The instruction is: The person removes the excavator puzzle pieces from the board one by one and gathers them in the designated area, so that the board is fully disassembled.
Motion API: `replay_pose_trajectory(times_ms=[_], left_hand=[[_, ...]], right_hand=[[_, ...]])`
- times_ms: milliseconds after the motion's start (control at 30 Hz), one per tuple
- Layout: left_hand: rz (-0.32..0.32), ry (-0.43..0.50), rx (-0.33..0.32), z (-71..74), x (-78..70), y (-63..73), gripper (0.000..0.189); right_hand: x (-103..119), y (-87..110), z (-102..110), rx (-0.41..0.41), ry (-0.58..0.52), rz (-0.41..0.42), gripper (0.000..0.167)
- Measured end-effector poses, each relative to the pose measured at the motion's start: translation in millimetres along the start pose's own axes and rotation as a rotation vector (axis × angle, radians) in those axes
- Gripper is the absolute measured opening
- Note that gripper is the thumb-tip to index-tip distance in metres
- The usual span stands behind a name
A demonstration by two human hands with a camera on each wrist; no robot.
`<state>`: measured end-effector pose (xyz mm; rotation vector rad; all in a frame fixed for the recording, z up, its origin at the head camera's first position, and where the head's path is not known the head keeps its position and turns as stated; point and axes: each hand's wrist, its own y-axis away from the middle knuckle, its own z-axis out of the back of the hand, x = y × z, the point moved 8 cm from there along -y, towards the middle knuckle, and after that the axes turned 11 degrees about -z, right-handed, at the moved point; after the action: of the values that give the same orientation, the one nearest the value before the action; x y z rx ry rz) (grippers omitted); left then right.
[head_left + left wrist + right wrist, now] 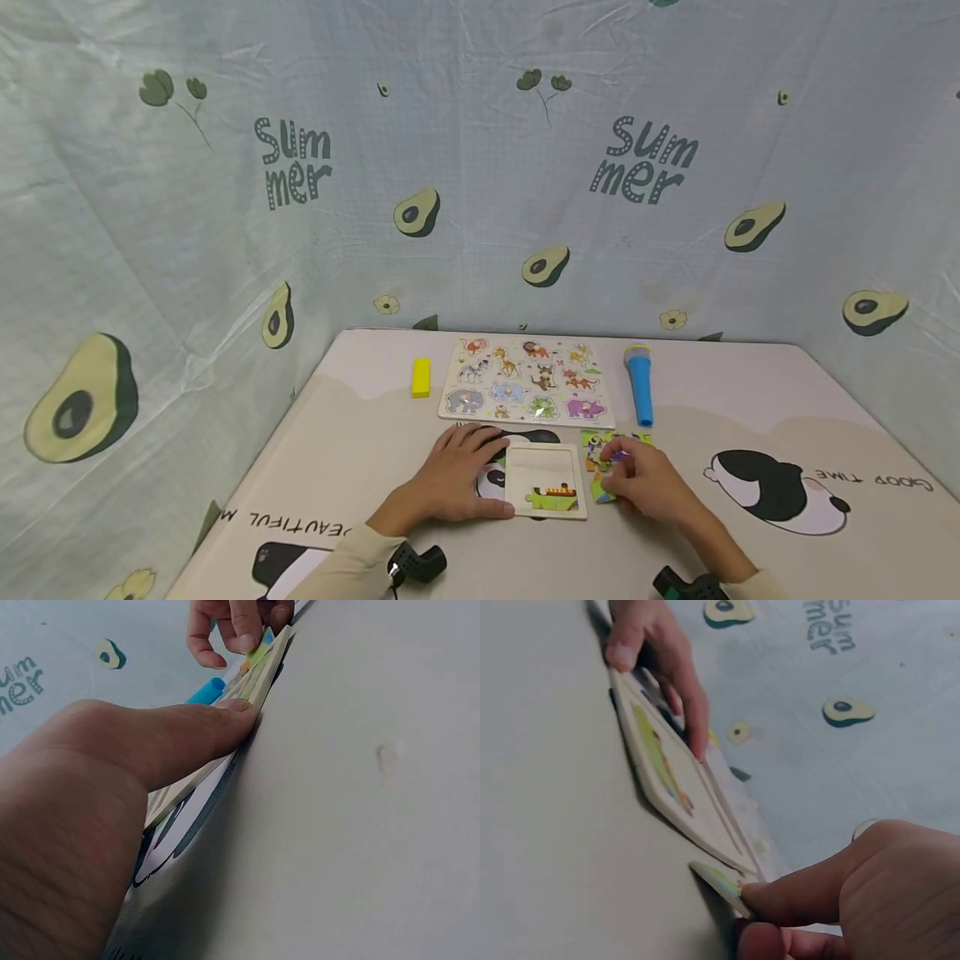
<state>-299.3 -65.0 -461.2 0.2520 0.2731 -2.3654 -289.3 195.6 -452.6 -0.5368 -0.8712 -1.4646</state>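
Note:
A small pale wooden puzzle tray lies on the table, a green puzzle piece with orange and black detail in its lower right part. My left hand spreads at the tray's left side, thumb on the near corner and index finger at the far corner. In the left wrist view the thumb lies straight along the tray's edge. My right hand, right of the tray, pinches a flat green puzzle piece between thumb and fingers, tilted up. More colourful pieces lie just beyond, partly hidden by that hand.
Behind the tray lies a larger animal puzzle board. A yellow block stands left of it and a blue toy microphone right. The table has a printed cloth; a patterned curtain surrounds it.

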Motion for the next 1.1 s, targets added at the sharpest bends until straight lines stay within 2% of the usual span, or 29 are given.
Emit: replay_pose_trajectory(times_ms=[167, 367, 767, 1000, 1100], left_hand=[[0.0, 0.001, 0.0, 0.4, -0.6, 0.5, 0.096], [0.001, 0.001, 0.003, 2.1, -1.7, 1.7, 0.096], [-0.012, -0.007, -0.004, 1.3, -1.6, -0.4, 0.096], [-0.01, -0.006, 0.0, 0.8, -1.5, -0.3, 0.096], [-0.011, -0.005, -0.002, 1.2, -1.2, 0.2, 0.096]], right_hand=[[2.9, 1.5, -0.4, -0.092, 0.075, -0.028, 0.021], [6.8, 3.4, 0.4, -0.143, 0.156, -0.04, 0.021], [4.0, 3.8, 0.9, -0.168, 0.16, -0.028, 0.017], [6.2, 5.8, 1.5, -0.14, 0.12, -0.02, 0.016], [12.0, 6.6, 0.2, -0.135, 0.109, 0.013, 0.016]])
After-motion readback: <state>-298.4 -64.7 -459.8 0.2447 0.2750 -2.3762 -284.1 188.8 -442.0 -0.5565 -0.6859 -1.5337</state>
